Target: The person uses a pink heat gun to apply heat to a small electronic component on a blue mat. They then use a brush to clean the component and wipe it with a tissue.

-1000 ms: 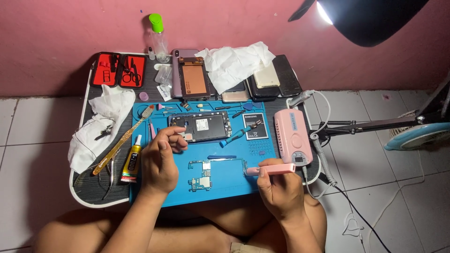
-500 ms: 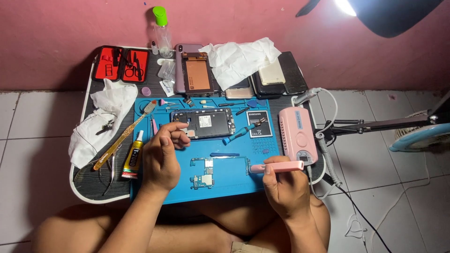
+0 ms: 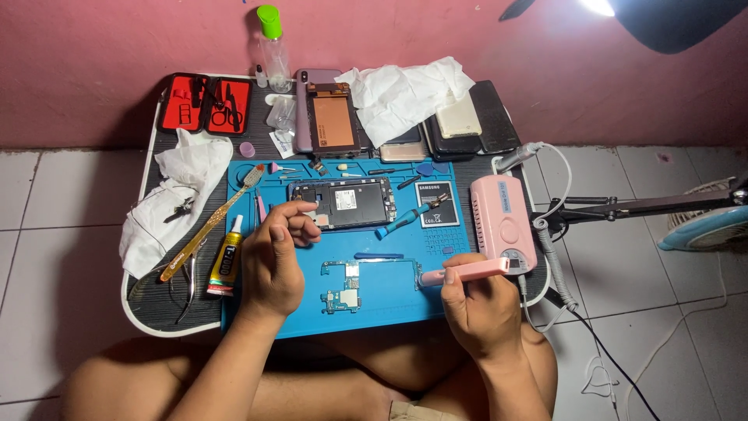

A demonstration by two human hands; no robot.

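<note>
Head view: right hand grip pinches pink tool; left hand fingertips pressed together.

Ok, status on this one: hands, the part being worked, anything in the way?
Left hand raised above blue mat, fingertips pinched, contents too small to tell. Right hand grips pink pen-shaped tool. Circuit board flat between the hands, untouched. Nothing covering it.

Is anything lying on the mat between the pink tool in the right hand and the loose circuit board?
Nothing visible does. The pink tool in the right hand points left at the circuit board; only bare blue mat lies between. The blue pry tool lies just above that line.
</note>
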